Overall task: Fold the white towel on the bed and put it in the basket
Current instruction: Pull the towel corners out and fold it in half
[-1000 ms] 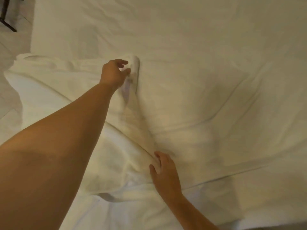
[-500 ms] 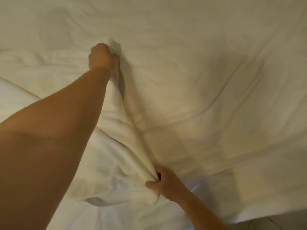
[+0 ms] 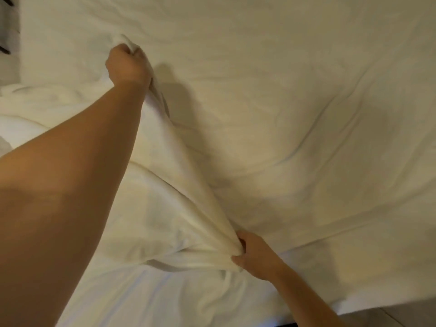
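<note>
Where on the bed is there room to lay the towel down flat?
The bare sheet to the right of the towel is free, from both hands across to the bed's right side. The left side is crowded with bunched towel under the left hand and right hand.

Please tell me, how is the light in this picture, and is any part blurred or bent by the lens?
Head view: dim, warm, yellowish light; left hand casts a soft shadow on the bed to its right; the white towel is slightly soft, not sharp; the near left forearm looks oversized from the wide-angle lens; no glare.
</note>
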Demonstrator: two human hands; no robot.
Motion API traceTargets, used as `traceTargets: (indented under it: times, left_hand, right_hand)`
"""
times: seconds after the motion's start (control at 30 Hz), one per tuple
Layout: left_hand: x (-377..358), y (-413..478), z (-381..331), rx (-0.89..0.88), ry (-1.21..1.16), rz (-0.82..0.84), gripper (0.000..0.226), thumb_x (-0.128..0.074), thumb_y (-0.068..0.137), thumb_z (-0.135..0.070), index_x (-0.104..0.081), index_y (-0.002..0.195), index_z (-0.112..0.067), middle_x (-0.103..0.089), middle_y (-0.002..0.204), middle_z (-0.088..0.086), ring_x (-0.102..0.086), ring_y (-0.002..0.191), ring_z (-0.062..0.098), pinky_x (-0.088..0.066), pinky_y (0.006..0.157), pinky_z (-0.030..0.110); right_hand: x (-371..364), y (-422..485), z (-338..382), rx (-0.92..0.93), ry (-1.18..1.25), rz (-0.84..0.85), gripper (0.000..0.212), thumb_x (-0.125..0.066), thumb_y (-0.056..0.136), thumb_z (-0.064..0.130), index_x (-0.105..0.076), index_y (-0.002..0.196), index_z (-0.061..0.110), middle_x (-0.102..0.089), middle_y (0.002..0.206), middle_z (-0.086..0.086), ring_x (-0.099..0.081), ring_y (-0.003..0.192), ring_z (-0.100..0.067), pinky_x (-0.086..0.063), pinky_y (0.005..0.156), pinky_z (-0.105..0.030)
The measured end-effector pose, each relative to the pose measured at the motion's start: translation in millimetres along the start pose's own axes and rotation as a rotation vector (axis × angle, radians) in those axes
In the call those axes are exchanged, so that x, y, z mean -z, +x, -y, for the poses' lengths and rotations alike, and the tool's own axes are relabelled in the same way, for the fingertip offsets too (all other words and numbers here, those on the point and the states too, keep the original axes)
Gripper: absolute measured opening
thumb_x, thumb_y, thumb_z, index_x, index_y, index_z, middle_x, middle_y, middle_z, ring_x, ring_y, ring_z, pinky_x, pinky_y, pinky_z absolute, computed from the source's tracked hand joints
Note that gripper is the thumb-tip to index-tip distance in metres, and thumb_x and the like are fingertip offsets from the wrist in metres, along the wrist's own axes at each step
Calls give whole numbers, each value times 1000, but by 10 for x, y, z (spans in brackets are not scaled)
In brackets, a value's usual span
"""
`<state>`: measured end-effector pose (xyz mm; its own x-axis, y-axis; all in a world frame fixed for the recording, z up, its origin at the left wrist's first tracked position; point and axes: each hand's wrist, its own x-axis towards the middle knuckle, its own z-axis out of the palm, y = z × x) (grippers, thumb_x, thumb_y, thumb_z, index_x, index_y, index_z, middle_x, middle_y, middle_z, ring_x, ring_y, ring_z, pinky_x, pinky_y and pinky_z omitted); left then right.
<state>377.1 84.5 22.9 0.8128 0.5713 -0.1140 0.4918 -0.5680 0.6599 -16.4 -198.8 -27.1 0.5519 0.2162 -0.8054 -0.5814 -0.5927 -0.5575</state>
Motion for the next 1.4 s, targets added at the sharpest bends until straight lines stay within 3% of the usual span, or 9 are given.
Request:
traceTargets:
  times: [0.1, 0.27, 0.33, 0.43, 0.6, 0.73, 0.97, 1.17, 1.4]
  left_hand:
    - [161, 48, -104, -8, -35, -45, 29, -52, 91, -36, -47, 67, -22, -66, 90, -1, -64, 87, 22, -53, 87, 32]
    - [166, 133, -165, 24, -178, 99, 41, -56, 81, -49, -75, 92, -15, -78, 97, 9, -75, 92, 29, -63, 83, 42]
    - [130, 102, -142, 20, -193, 146, 35, -59, 83, -46, -73, 86, -14, -78, 99, 14, -75, 93, 31, -63, 83, 44]
    - [120, -47, -129, 19, -230, 169, 23, -63, 90, -38, -67, 77, -20, -74, 98, 12, -73, 96, 32, -63, 85, 44]
    - [25, -103, -70, 18, -245, 208, 25, -63, 96, -33, -78, 100, -13, -72, 99, 11, -71, 103, 31, -61, 90, 41]
    - [-106, -124, -240, -17, -224, 230, 21, -62, 97, -33, -71, 83, -21, -74, 96, 11, -72, 101, 31, -60, 91, 42]
    - [-912, -406, -889, -1, -263, 317, 31, -65, 95, -34, -65, 67, -22, -76, 99, 17, -73, 100, 31, -60, 92, 43]
    - [-1719, -903, -1539, 0, -217, 366, 35, -60, 100, -35, -77, 108, -5, -76, 108, 13, -70, 106, 26, -54, 98, 35]
    - [-2479, -1355, -2174, -9, -188, 420, 33, -60, 102, -33, -76, 111, -6, -75, 109, 11, -69, 106, 27, -55, 98, 38]
  right_hand:
    - [60, -47, -29, 25, -84, -205, 27, -58, 73, 10, -63, 91, 30, -65, 80, 12, -63, 73, -5, -53, 62, -25]
    - [129, -42, -2, 62, -67, -245, 16, -71, 73, 17, -64, 87, 21, -67, 74, 4, -60, 66, -13, -47, 61, -29]
    - [115, -30, 65, 26, 150, -184, 25, -81, 77, 34, -67, 89, 17, -68, 71, 9, -57, 62, -3, -44, 59, -22]
    - [63, 65, 91, -9, 294, -262, 59, -68, 79, 62, -63, 84, 4, -56, 67, 9, -50, 61, -5, -39, 59, -27]
    - [105, 79, -33, 37, 162, -406, 37, -73, 87, 25, -51, 62, 8, -42, 57, 7, -37, 53, -5, -30, 54, -30]
    - [346, -26, -220, 88, 101, -447, 37, -78, 82, 16, -49, 62, 5, -35, 55, 10, -32, 50, -4, -27, 50, -22]
    - [1108, -292, -736, 102, 121, -545, 38, -77, 82, 12, -46, 63, 4, -33, 54, 10, -31, 51, -5, -27, 51, -22]
    - [1922, -416, -1271, 56, 122, -553, 36, -77, 83, 19, -48, 65, 8, -38, 56, 7, -36, 55, -7, -30, 54, -29]
    - [2750, -530, -1744, 34, 71, -570, 41, -77, 83, 17, -43, 59, 15, -36, 52, 10, -34, 51, -7, -29, 51, -22]
